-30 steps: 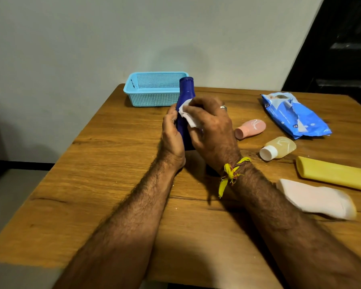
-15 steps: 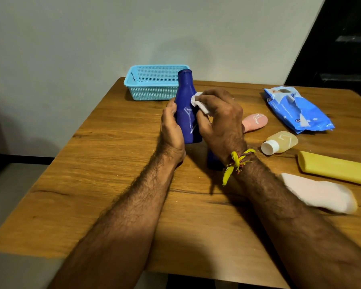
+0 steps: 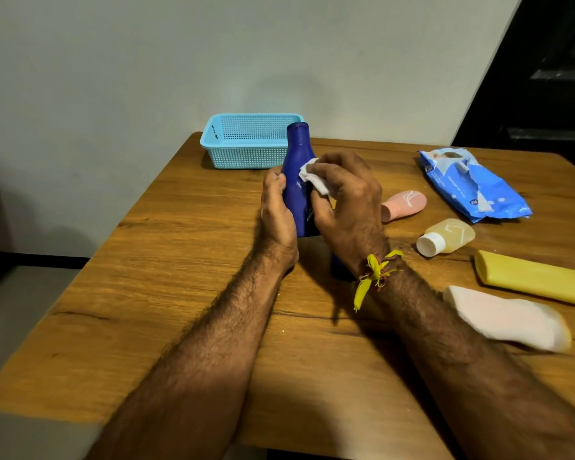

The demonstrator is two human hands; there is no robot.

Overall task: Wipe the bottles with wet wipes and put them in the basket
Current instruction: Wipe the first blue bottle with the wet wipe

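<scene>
A dark blue bottle [image 3: 298, 167] is held upright above the middle of the wooden table [image 3: 166, 260]. My left hand [image 3: 276, 214] grips its lower body from the left. My right hand [image 3: 349, 200] presses a folded white wet wipe [image 3: 314, 179] against the bottle's right side. The light blue mesh basket [image 3: 246, 142] stands at the table's far edge, just behind the bottle. To the right lie a pink bottle [image 3: 404, 204], a small clear yellowish bottle with a white cap [image 3: 445, 237], a yellow bottle [image 3: 535, 277] and a whitish-pink bottle [image 3: 508, 317].
A blue wet-wipes pack [image 3: 472, 184] lies at the far right of the table. A dark blue object [image 3: 341, 267] shows under my right wrist. A pale wall rises behind the table; a dark opening is at the upper right.
My right hand with the wipe has slid from the bottle's neck down to its upper body. My left hand keeps its hold on the bottle.
</scene>
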